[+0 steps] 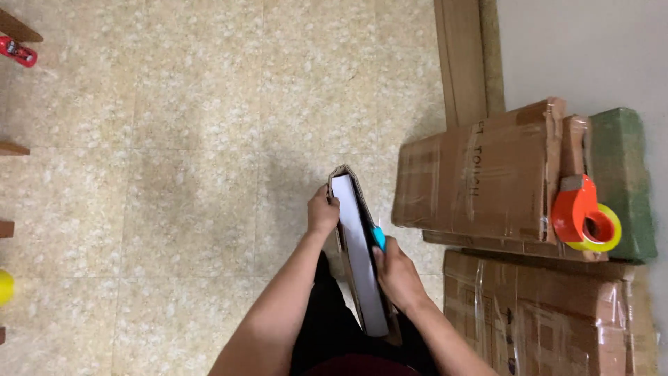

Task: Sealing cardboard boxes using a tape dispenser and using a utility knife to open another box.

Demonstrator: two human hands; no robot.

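Head view, looking straight down at a speckled tile floor [195, 139].

Box [362, 257]: narrow cardboard box held edge-up between both hands, in front of the person's body, above the floor. Its open top shows a white slab [358, 251] inside, running near to far. Far end of the box stands just left of the stacked cartons.

Left hand [322, 212]: grasping the left wall of the box near its far end, fingers curled over the edge.

Right hand [396, 275]: clenched on the right wall of the box, nearer the body. A small blue object [379, 238] shows at the fingertips, pressed against the box; what it is cannot be told.

Right of the hands: a large carton [480, 174], wrapped in clear tape, lies on the floor. A second carton [550, 313] lies nearer, also taped. An orange tape dispenser [577, 209] with a yellow roll [605, 230] rests on the right end of the far carton. A green block [623, 174] sits just right of the dispenser, against the wall [591, 49].

A brown wooden strip [460, 59] runs along the far right, between floor and wall.

Far left: a small red toy [17, 50] at the frame's edge. Near left: a yellow round object [4, 287], partly cut off.
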